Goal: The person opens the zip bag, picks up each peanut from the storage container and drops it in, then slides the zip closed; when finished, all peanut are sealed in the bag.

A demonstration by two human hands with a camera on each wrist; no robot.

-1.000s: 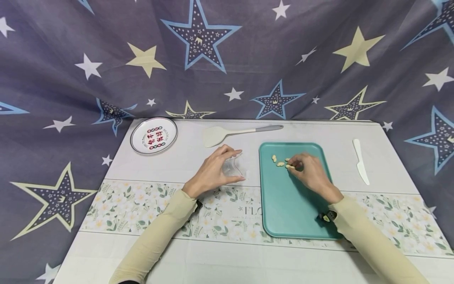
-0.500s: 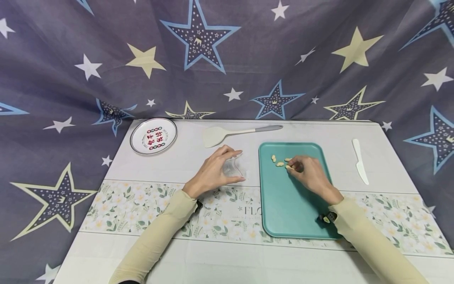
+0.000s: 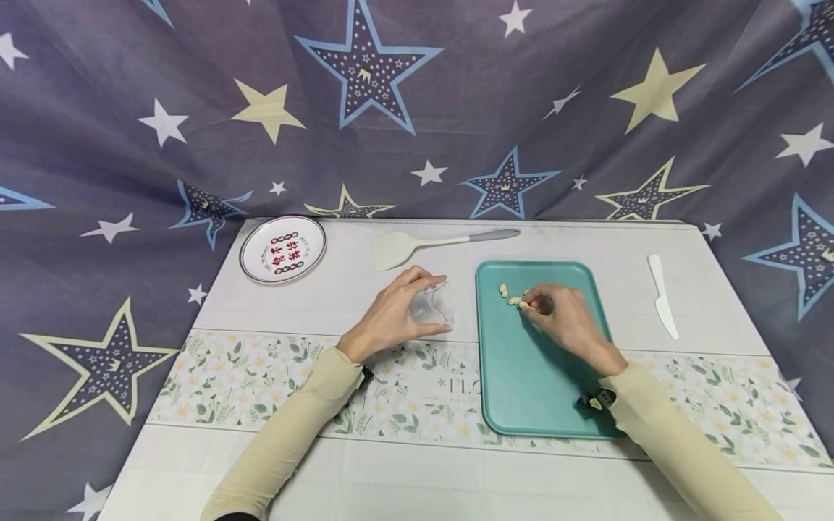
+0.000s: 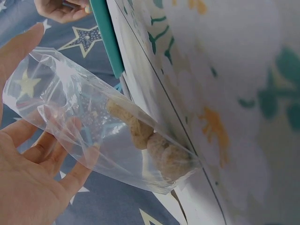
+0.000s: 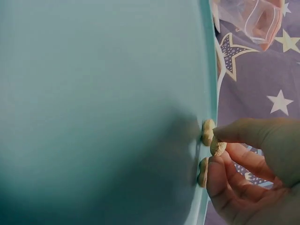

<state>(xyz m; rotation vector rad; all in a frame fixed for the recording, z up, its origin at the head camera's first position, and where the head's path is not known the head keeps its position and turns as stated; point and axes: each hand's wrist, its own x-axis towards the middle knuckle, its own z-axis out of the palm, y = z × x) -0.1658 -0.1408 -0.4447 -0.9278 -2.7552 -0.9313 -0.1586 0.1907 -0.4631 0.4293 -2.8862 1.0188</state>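
My left hand [image 3: 391, 312] holds a clear plastic bag [image 4: 89, 108] upright on the table, thumb and fingers spread around its mouth. Several peanuts [image 4: 133, 126] sit at the bottom of the bag. Over the teal tray [image 3: 531, 391], my right hand [image 3: 568, 320] pinches one peanut [image 5: 218, 147] between thumb and fingertips. Other unshelled peanuts [image 3: 503, 290] lie near the tray's far end. Two of these, one peanut [image 5: 208, 132] and a second peanut [image 5: 203, 172], show close beside the pinched one in the right wrist view.
Behind the bag lies a pale spatula [image 3: 397, 250] with a grey handle end. A printed round plate [image 3: 309, 246] stands at the back left. Right of the tray is a white plastic knife [image 3: 661, 297]. A star-patterned curtain [image 3: 417, 87] hangs along the table's back edge.
My right hand has shifted slightly left with the pinched peanut, which now overlaps a neighbouring peanut in the head view. The left hand and bag have stayed almost still.
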